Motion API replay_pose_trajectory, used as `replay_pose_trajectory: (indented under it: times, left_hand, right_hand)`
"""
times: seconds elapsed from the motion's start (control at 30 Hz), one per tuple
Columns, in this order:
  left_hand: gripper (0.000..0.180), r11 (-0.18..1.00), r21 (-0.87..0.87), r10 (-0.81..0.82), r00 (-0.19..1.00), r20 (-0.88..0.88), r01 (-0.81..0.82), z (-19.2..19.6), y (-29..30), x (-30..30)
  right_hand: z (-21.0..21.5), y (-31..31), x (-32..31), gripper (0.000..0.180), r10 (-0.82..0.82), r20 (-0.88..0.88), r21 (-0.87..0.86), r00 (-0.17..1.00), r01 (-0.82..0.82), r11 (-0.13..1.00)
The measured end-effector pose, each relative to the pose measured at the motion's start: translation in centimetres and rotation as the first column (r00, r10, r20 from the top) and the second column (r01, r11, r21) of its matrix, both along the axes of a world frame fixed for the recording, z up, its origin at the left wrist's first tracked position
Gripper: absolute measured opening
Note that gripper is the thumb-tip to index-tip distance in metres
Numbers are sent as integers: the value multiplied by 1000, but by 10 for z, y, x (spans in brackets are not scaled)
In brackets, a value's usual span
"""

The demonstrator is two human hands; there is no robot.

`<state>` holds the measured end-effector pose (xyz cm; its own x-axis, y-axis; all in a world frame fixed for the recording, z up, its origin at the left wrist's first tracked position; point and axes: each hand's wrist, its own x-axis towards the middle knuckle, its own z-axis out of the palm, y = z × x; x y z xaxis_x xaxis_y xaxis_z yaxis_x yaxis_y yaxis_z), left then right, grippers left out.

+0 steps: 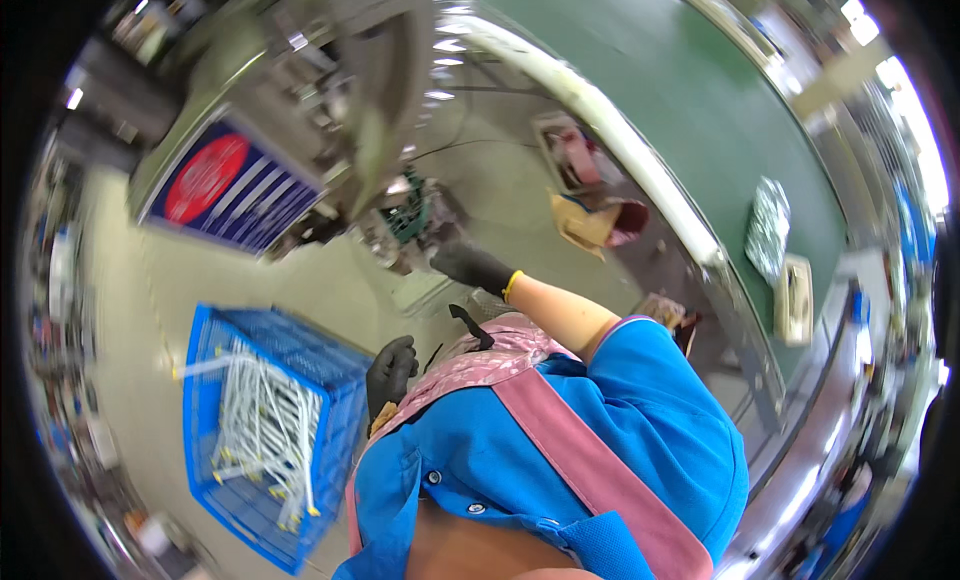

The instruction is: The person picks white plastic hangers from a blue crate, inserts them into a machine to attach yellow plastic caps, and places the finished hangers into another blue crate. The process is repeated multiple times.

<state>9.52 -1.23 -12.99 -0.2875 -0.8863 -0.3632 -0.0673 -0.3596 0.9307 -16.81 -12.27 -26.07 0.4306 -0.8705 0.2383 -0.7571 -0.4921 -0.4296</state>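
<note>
A blue shirt (600, 430) crossed by a pink apron strap (590, 470) fills the lower middle of the frame, nearest the lens. Just left of it the left hand (390, 372) in a black glove is seen curled at the apron's edge; whether anything is held cannot be told. The right hand (470, 265), also black-gloved with a yellow cuff, is stretched toward the frame's centre, close to a green-and-grey machine part (410, 212) — its grip is blurred and cannot be told. A blue mesh crate (345, 365) of white wire parts (260, 420) stands at lower left, apart from both hands. The step is judged to be a reach at the machine — the next move would call for a sure hold there.
</note>
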Motion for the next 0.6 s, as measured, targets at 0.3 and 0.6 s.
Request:
replay_pose_trajectory:
  times: [0.3,0.6]
  left_hand:
    - [30,815,35,-579,813,61,578,-11,-35,-93]
    - [28,714,31,-699,710,83,699,1,-2,-233]
  right_hand:
    - [69,200,-116,34,-898,275,569,344,694,440]
    - [73,329,-281,33,-904,422,346,-76,935,83]
